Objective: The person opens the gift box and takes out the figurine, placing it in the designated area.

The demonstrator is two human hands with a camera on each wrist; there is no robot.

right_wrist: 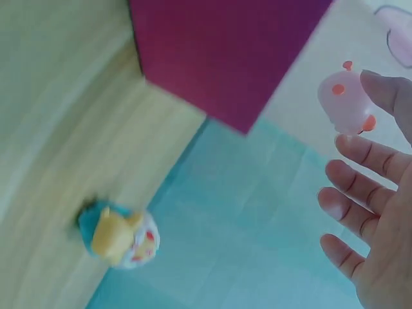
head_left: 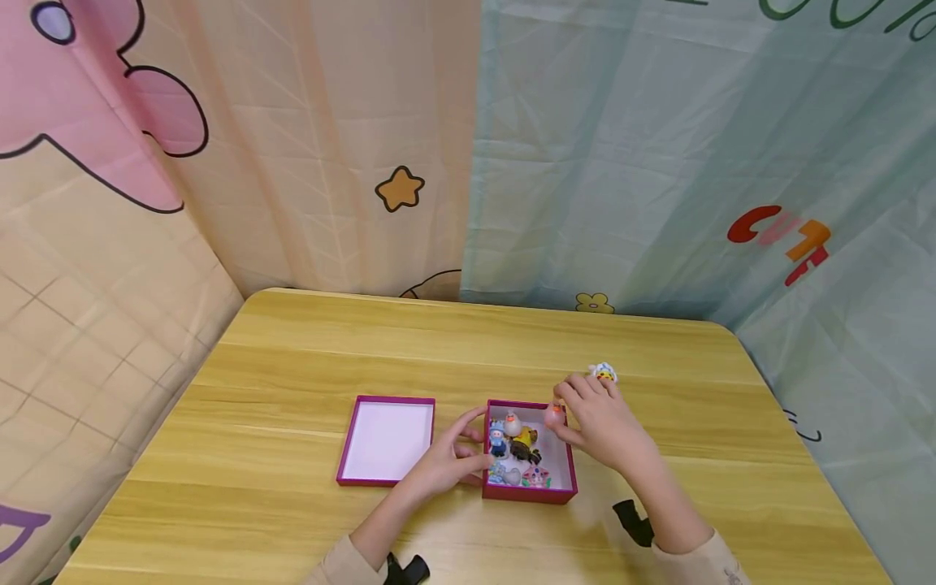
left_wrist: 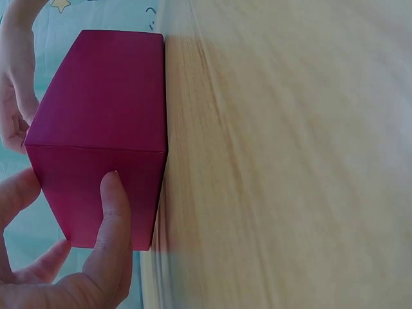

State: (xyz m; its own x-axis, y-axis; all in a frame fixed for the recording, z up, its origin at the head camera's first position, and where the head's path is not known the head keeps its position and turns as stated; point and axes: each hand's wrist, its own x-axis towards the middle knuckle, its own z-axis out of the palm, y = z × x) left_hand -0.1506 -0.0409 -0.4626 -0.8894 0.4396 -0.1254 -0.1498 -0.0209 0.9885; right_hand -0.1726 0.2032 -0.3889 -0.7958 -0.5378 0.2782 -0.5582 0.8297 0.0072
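Note:
My right hand point(head_left: 605, 422) pinches a small pale pink toy figure point(right_wrist: 344, 102) with orange parts between thumb and index finger, over the far right corner of an open magenta box point(head_left: 528, 494). Its other fingers spread out in the right wrist view. The fingers of my left hand point(head_left: 442, 465) rest against the box's left wall, thumb near the rim. In the box lie a white figure with an orange mark point(head_left: 513, 425), a blue figure point(head_left: 498, 439), a yellow and dark brown figure point(head_left: 524, 444), a pink figure point(head_left: 537, 477) and greyish ones point(head_left: 511, 477).
Left of the box lies a shallow magenta lid point(head_left: 387, 441), white inside up. Beyond my right hand stands a white and yellow figure point(head_left: 604, 371) on the wooden table point(head_left: 241, 455). Printed curtains point(head_left: 329, 162) hang behind the table.

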